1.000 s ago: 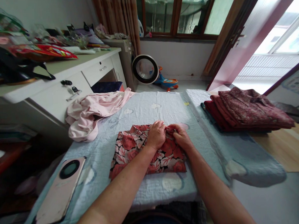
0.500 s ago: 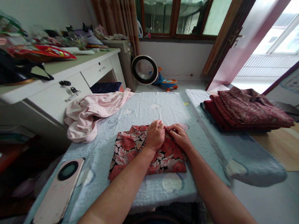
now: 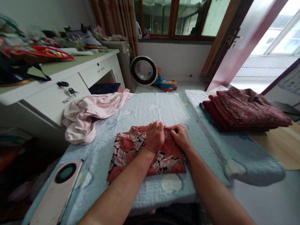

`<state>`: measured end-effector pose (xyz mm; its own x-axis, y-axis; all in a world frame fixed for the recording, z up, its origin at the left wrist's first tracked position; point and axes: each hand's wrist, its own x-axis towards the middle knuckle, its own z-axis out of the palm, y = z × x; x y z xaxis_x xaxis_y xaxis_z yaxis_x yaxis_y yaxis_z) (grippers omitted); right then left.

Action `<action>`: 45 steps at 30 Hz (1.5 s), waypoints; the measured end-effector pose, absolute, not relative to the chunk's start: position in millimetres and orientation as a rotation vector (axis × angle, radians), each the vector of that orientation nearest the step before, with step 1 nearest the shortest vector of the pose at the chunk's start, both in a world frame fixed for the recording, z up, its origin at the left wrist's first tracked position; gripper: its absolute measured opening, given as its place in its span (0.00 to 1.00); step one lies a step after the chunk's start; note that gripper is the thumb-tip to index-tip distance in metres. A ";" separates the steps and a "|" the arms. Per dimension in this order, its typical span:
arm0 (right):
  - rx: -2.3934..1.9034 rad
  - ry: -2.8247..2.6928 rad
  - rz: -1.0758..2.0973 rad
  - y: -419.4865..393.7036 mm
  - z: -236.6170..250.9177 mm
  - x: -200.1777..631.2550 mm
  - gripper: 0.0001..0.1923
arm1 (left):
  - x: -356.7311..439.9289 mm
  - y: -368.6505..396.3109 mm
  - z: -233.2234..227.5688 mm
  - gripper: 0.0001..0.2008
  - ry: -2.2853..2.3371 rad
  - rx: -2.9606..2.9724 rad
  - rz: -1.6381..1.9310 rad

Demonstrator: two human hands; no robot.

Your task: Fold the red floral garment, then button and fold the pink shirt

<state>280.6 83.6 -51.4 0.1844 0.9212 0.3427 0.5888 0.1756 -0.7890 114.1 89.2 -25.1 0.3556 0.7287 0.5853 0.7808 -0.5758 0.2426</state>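
Note:
A folded floral shirt (image 3: 132,156), red and pink on black, lies in front of me with its collar toward the far edge. The fingers of my left hand (image 3: 154,136) are curled over the shirt's far edge, just right of the collar, and close on the cloth. Beside it, my right hand (image 3: 181,137) pinches the same edge near the shirt's far right corner. My left forearm covers part of the shirt's near side, and my fingertips are partly hidden.
The shirt rests on a light blue cloth (image 3: 162,103) over a table. A crumpled pink garment (image 3: 90,111) lies at the far left, a pink phone-shaped object (image 3: 55,199) at the near left. Folded dark red clothes (image 3: 249,111) are stacked at right. A cluttered desk (image 3: 71,71) stands left.
My right fingers have shifted slightly along the shirt's far edge, a little apart from my left hand. The shirt lies almost as before; the whole view has moved slightly.

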 end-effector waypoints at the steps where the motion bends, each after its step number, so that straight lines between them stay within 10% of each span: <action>1: -1.529 -1.508 0.433 83.8 -52.0 279.9 0.04 | 113.0 87.8 -23.2 0.10 -1.383 -2.559 -0.983; 35: -1.609 -1.574 -0.012 76.8 -55.1 284.2 0.08 | 118.7 86.3 -20.9 0.12 -1.197 -2.876 -0.601; 45: -1.491 -1.837 0.250 72.6 -50.3 273.9 0.13 | 100.9 37.4 -26.8 0.26 -1.342 -2.936 -0.430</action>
<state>273.9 72.6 -50.3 -0.0461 0.9063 0.4202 0.7612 0.3043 -0.5727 100.9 37.4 -26.8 0.6266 0.7559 0.1899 0.7255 -0.6547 0.2121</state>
